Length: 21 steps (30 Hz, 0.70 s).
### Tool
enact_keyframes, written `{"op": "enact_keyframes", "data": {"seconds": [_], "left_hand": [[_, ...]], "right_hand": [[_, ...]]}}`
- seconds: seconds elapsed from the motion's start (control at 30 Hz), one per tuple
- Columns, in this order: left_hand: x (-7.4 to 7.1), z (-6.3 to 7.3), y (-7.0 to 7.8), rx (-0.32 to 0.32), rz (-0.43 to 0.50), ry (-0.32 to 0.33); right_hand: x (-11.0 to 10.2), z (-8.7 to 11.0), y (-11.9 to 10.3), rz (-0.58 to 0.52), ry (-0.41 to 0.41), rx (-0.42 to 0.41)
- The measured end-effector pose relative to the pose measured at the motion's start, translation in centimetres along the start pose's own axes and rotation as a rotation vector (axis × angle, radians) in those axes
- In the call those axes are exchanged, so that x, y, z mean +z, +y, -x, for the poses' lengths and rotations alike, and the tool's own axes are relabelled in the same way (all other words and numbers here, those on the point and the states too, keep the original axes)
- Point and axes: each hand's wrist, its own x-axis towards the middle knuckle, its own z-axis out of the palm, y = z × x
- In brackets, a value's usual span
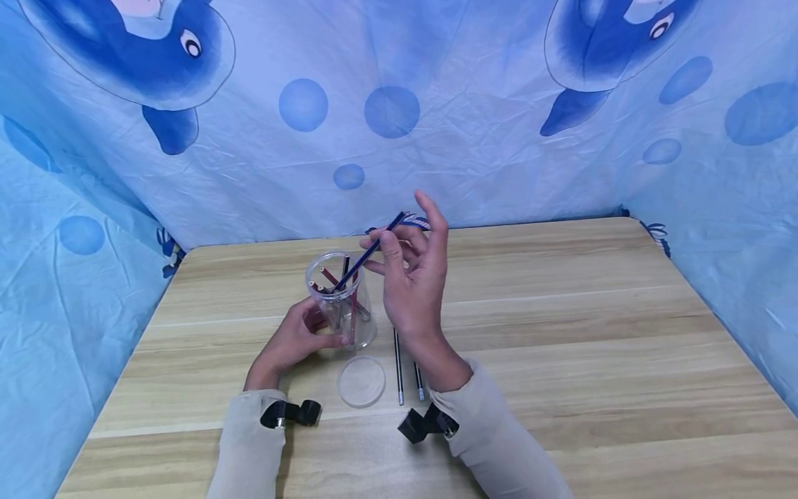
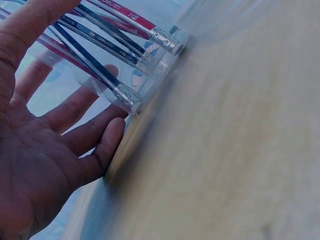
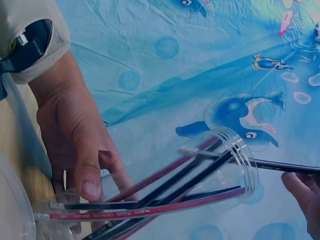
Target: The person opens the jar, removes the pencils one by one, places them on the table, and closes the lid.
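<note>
- The right grip (image 1: 416, 281) pinches a dark pencil (image 1: 361, 261) between thumb and fingers, index finger raised away; the pencil slants down leftward from this grip, its silvery end inside the jar's mouth.
- The left grip (image 1: 299, 339) is curled round the clear jar (image 1: 368, 334), thumb across the near side, fingers behind.
- To work well here, I would hold the jar steady without squeezing, line the pencil up with its walls, and ease it past the rim so it snags nothing.
- Within the left grip's hold, red pencils (image 2: 142, 20) and dark pencils (image 2: 120, 51) lean crossed inside the jar, silvery ends toward its bottom.
- A clear lid (image 1: 361, 382) lies on the table (image 1: 592, 333), nearer the person than both grips.
- 2 loose pencils (image 1: 398, 367) lie just below the right grip, partly hidden.
</note>
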Motion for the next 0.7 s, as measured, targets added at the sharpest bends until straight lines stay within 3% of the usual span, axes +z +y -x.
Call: {"op": "enact_keyframes", "data": {"seconds": [0.4,0.7], "left_hand": [[0.2,0.0,-0.1,0.01,-0.013,0.006],[0.2,0.0,-0.2,-0.005,-0.01,0.002]], "right_hand": [[-1.5,-1.2,0.3,-0.023,0.237,-0.153],[-2.9,-1.8,-0.2,0.0,0.348,-0.19]]}}
